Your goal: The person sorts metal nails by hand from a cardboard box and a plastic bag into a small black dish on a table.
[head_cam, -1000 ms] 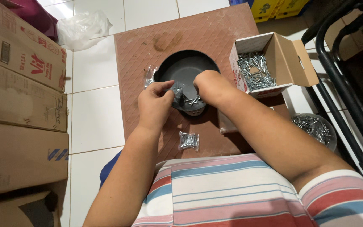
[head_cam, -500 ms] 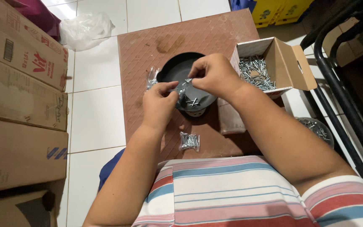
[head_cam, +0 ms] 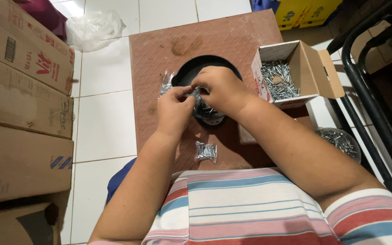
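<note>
I see both forearms reaching forward from the striped shirt, meeting over the black bowl (head_cam: 191, 72) that sits on the brown board (head_cam: 159, 54). My left hand (head_cam: 174, 109) is knuckles-up, fingers curled in, thumb and forefinger pinching the near edge of a small clear bag (head_cam: 197, 96). My right hand (head_cam: 218, 88) comes in from the other side, wrist bent, fingers bunched and pinching the same bag at its top. The two hands nearly touch, the bag pressed between them just above the bowl's near rim.

The bag is crumpled, thin and glossy; a few silvery screws show beneath it, though I cannot tell whether they are inside the bag or lying in the bowl.

On the board nearer my body lies a filled packet of screws (head_cam: 205, 151). An open cardboard box of loose screws (head_cam: 277, 79) stands just right of the bowl. A few empty clear bags (head_cam: 165, 84) lie at the bowl's left edge.
</note>
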